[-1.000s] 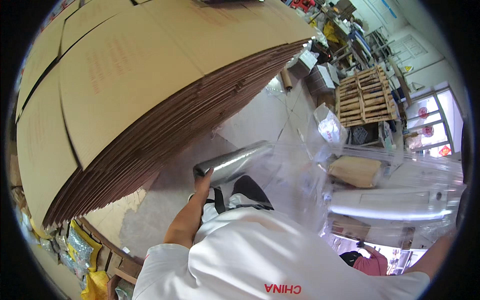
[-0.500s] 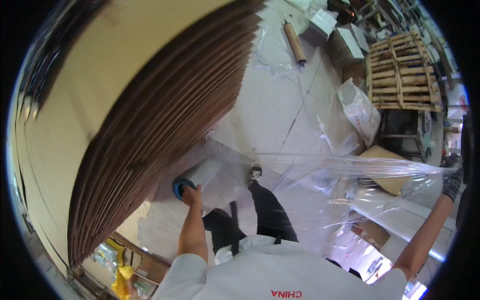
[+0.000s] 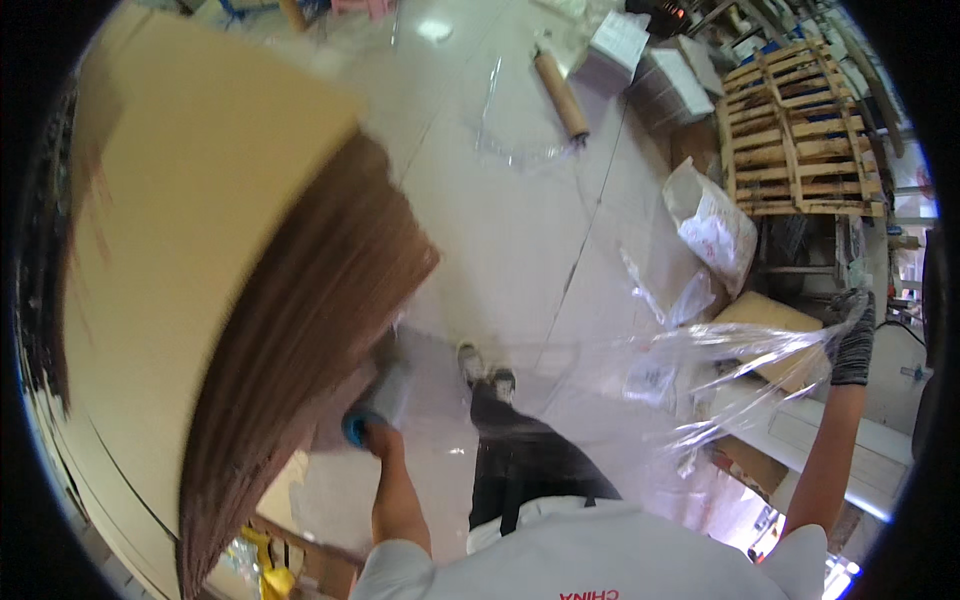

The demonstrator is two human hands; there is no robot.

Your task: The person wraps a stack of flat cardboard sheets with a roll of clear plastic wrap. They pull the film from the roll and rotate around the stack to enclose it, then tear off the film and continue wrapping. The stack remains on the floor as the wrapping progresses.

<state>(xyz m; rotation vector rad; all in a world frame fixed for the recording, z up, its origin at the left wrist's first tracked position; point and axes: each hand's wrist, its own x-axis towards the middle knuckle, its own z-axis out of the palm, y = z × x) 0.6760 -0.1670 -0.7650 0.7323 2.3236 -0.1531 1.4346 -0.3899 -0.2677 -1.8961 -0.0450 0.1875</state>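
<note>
My bare left hand (image 3: pixel 381 438) is closed around the blue core end of a roll of clear stretch film (image 3: pixel 384 397), low beside a tall stack of brown cardboard sheets (image 3: pixel 290 330). Out at the right, my right hand (image 3: pixel 853 345), in a dark grey knitted glove, grips the bunched end of the stretched film (image 3: pixel 740 350). The film spans across in front of my legs, wrinkled near the glove and nearly invisible toward the roll. Motion smears the left fingers and the roll.
A cardboard tube (image 3: pixel 561 98) lies on the tiled floor ahead. Grey boxes (image 3: pixel 668 88), a wooden pallet (image 3: pixel 795 135), a white sack (image 3: pixel 710 225) and a flat cardboard piece (image 3: pixel 770 335) stand along the right. Yellow plastic (image 3: pixel 272 575) lies at lower left.
My right hand has moved inward and slightly up, still gripping the film. The left hand and roll have shifted lower. My feet are now close together, and the stack appears turned in view.
</note>
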